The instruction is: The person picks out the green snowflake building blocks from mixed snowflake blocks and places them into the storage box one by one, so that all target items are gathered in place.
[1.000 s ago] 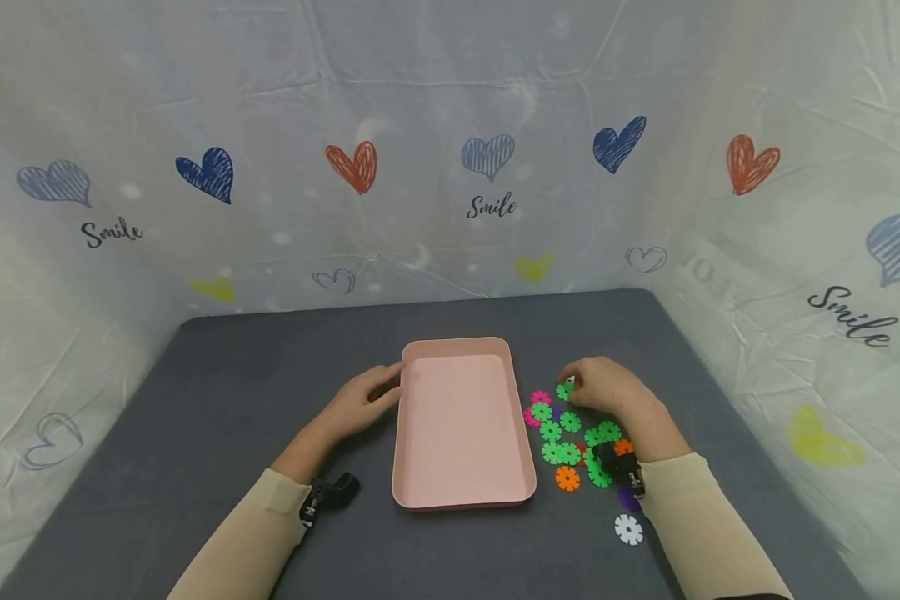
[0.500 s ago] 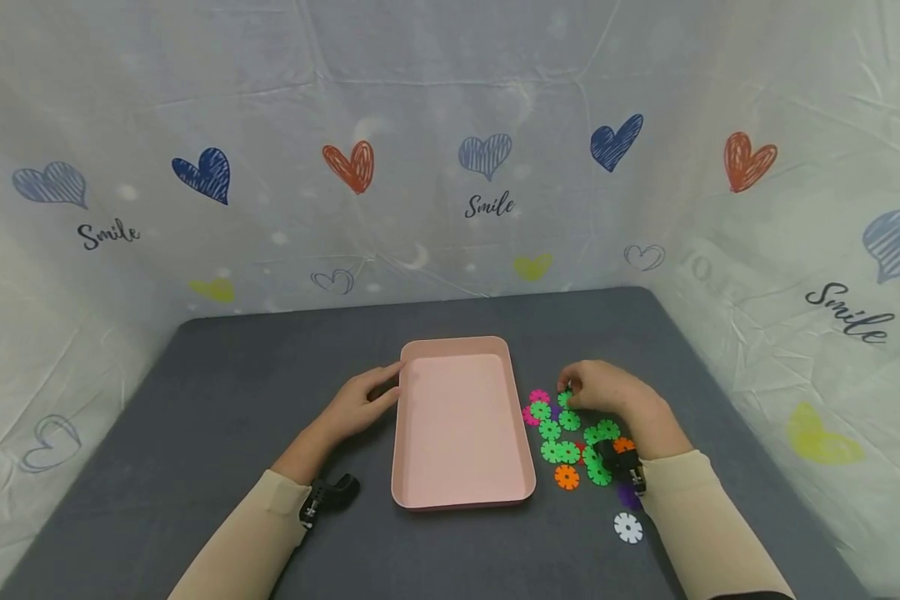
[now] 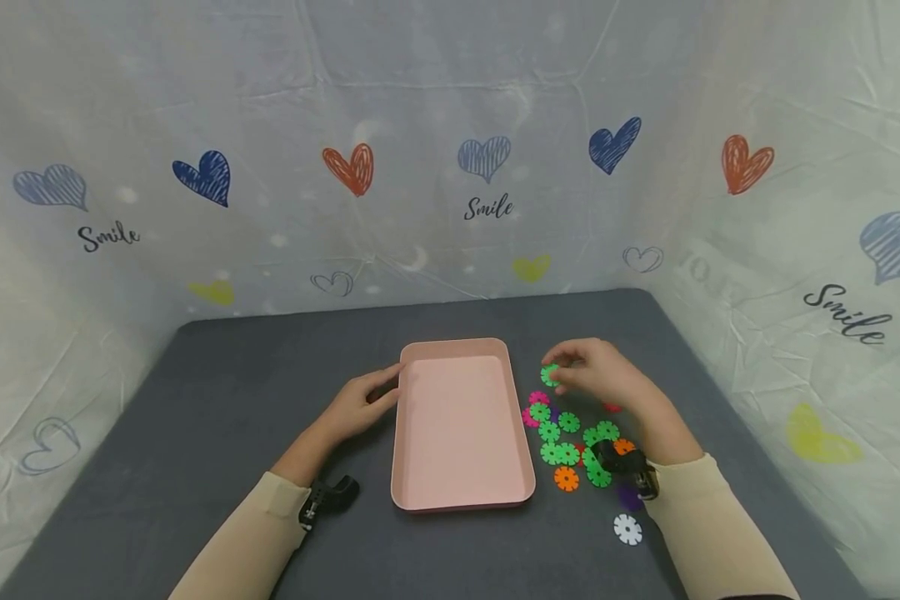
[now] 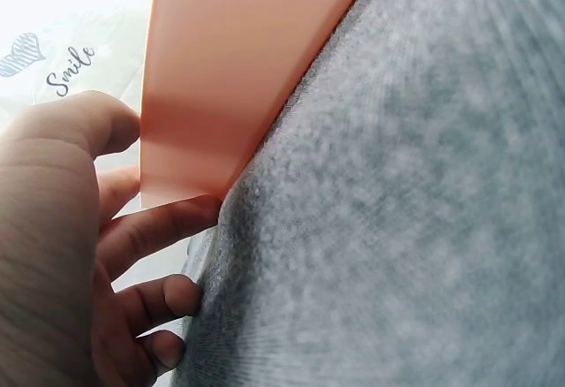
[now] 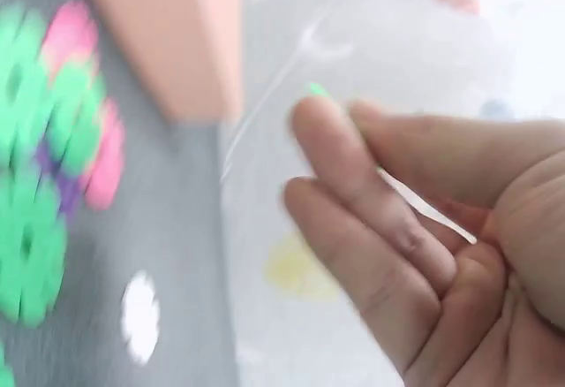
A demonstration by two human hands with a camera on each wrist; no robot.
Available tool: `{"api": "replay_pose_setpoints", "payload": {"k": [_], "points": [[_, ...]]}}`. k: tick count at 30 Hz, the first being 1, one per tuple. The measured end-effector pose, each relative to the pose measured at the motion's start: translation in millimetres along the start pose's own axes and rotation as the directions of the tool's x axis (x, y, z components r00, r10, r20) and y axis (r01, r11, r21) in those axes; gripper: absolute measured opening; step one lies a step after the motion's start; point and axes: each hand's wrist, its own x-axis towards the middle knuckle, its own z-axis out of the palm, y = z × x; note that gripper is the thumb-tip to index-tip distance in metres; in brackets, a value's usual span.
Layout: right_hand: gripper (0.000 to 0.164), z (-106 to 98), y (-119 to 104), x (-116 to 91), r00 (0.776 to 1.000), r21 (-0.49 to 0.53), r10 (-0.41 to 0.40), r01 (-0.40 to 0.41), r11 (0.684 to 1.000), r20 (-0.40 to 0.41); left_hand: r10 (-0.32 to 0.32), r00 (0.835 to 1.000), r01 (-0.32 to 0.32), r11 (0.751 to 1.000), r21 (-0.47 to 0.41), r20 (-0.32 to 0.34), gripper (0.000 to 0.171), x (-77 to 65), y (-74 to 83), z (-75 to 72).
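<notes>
The right hand (image 3: 592, 372) pinched a green notched disc (image 3: 548, 375) between thumb and fingertips, to the right of the pink tray (image 3: 465, 433) and beyond a loose cluster of coloured discs (image 3: 549, 431) on the grey surface (image 3: 270, 367). The left hand (image 3: 356, 406), fingers loosely extended, touched the tray's left side; a white disc (image 3: 627, 529) lay nearer the person.

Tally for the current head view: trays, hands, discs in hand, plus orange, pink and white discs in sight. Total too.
Tray: 1
Hands: 2 (left hand, right hand)
Green disc in hand: 1
Orange discs: 2
Pink discs: 2
White disc: 1
Total: 9
</notes>
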Motion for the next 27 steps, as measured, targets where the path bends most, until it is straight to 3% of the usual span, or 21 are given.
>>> {"api": "replay_pose_setpoints", "payload": {"k": [7,13,19,27], "points": [[0.042,9,-40,-14,0.996,0.111,-0.078,0.082,0.99,-0.042,-0.002,1.0,0.002,1.0,-0.03,-0.01,0.054,-1.6,1.7,-0.4],[0.041,36,-69,-20,0.993,0.219,-0.113,0.118,0.968,-0.037,-0.013,1.0,0.011,0.997,-0.074,-0.024,0.053,-3.0,-0.2,0.0],[0.033,86,-94,-23,0.989,0.252,-0.149,0.139,0.958,0.022,-0.003,0.999,0.0,0.996,-0.088,-0.036,0.052,-2.2,-1.0,0.1],[0.028,158,-97,-22,0.97,0.142,-0.207,0.189,0.972,0.124,0.008,0.999,-0.011,0.997,-0.082,-0.04,0.051,-1.4,-1.2,0.4]]}}
